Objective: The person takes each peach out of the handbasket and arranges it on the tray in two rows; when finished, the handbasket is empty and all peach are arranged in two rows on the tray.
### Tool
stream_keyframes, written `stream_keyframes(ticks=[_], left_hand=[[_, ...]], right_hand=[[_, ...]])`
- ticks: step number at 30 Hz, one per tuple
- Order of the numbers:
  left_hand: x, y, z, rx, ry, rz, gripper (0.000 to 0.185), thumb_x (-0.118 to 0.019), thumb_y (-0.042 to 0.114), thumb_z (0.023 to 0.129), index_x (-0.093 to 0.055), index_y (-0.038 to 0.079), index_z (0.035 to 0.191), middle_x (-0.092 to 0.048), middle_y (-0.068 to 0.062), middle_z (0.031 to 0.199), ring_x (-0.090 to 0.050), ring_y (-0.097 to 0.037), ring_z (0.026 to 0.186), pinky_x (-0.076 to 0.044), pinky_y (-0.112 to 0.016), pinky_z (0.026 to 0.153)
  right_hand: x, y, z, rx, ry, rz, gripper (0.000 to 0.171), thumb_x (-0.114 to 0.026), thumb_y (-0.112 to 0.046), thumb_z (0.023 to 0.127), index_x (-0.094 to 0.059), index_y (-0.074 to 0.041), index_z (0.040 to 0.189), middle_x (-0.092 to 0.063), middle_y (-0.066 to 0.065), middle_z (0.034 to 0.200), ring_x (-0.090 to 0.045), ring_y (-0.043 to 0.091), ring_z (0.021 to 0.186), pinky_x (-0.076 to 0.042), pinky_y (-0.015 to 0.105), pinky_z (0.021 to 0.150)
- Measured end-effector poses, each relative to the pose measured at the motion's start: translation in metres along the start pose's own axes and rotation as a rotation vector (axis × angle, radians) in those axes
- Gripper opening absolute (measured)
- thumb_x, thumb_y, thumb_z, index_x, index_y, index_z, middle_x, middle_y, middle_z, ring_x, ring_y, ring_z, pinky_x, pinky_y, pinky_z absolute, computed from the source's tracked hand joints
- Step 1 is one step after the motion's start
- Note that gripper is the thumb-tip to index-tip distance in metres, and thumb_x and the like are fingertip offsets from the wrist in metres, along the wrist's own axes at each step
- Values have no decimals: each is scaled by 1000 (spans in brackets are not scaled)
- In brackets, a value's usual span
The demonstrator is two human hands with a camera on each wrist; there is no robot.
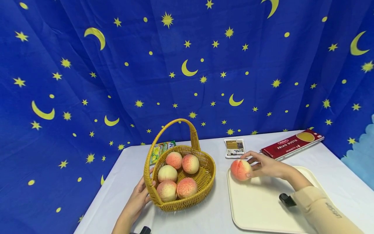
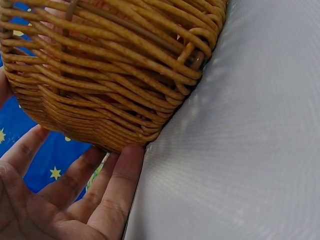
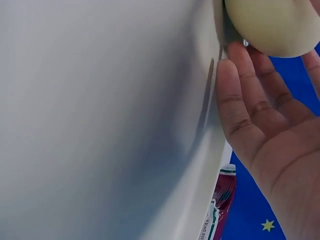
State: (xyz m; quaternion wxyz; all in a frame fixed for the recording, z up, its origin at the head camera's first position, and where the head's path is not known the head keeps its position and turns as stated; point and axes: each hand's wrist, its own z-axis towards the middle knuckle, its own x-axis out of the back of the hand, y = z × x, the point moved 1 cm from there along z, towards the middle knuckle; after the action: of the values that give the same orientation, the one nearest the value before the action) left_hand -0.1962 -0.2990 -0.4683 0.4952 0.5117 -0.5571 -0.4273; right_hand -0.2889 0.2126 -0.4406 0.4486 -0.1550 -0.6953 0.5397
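Observation:
A yellow wicker basket (image 1: 211, 179) with a tall arched handle stands on the white table, several pink-and-cream peaches (image 1: 187, 188) inside it. My left hand (image 1: 137, 198) is at the basket's left side, its nearly straight fingers resting against the weave; the left wrist view shows the fingertips (image 2: 131, 152) touching low on the wicker wall (image 2: 100, 75). My right hand (image 1: 267, 166) holds another peach (image 1: 241, 169) between thumb and fingers, over the far left corner of a cream tray (image 1: 257, 208). In the right wrist view the peach's pale underside (image 3: 275, 25) shows above the fingers.
Behind the tray lie a small white-and-brown packet (image 1: 235, 148) and a red spaghetti box (image 1: 292, 144). A green and yellow packet (image 1: 155, 156) is partly hidden behind the basket. A blue curtain (image 1: 187, 65) with stars and moons hangs along the table's back edge.

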Motion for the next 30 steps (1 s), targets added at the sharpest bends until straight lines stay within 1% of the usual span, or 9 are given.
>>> stream_keyframes(ticks=[2,5,8,10,12,17,20,25,30], left_hand=[[0,0,0,-3,-5,1,70,-64,39,107,-32,31,169,-30,-22,175,-43,-42,154,-58,-51,110],[1,0,1,-5,-9,3,71,-64,40,107,-32,33,169,-29,-22,175,-42,-42,156,-57,-50,111],[1,-1,1,-5,-8,5,71,-65,41,106,-31,34,169,-29,-22,176,-41,-43,156,-58,-50,110],[1,-1,1,-7,-8,8,71,-65,41,106,-32,34,169,-29,-21,176,-41,-42,156,-58,-50,110],[1,-1,1,-8,-4,14,70,-65,41,106,-32,34,168,-30,-21,175,-42,-42,155,-58,-50,109],[1,-1,-1,-12,-1,19,70,-65,42,106,-33,34,168,-32,-22,174,-44,-43,154,-59,-50,108],[0,-1,-1,-13,-2,16,71,-65,42,106,-33,32,168,-33,-22,174,-44,-44,154,-60,-50,107],[0,-1,-1,-19,-6,16,70,-64,42,106,-33,33,168,-32,-22,174,-44,-44,154,-59,-50,108],[0,0,-1,-21,-6,16,70,-64,42,106,-33,32,168,-32,-22,174,-43,-44,155,-60,-51,108]], right_hand=[[1,0,0,12,0,-10,64,-85,-15,92,-51,-3,145,-62,26,138,-72,36,118,-60,41,99],[2,0,1,18,3,-19,60,-85,-16,93,-54,-2,142,-64,25,136,-73,35,117,-60,29,95],[3,-2,1,8,9,-26,57,-85,-17,93,-55,-2,139,-65,24,134,-73,34,116,-60,24,92],[3,-3,1,-5,16,-33,56,-85,-18,92,-55,-2,137,-65,24,133,-72,33,116,-60,25,92],[3,-3,1,-21,20,-34,57,-85,-19,92,-55,-2,138,-65,23,134,-72,33,117,-61,29,93],[3,-2,3,-74,24,-21,65,-83,-22,94,-52,-5,149,-64,25,138,-71,35,117,-63,44,93],[4,-2,3,-96,28,-32,69,-83,-24,94,-51,-7,152,-63,26,139,-71,34,116,-64,48,92],[5,-5,2,-106,29,-62,69,-83,-26,93,-52,-8,152,-64,26,138,-72,32,114,-65,46,89],[6,-6,3,-100,18,-75,65,-83,-27,94,-55,-10,150,-65,24,135,-72,30,112,-62,41,86]])
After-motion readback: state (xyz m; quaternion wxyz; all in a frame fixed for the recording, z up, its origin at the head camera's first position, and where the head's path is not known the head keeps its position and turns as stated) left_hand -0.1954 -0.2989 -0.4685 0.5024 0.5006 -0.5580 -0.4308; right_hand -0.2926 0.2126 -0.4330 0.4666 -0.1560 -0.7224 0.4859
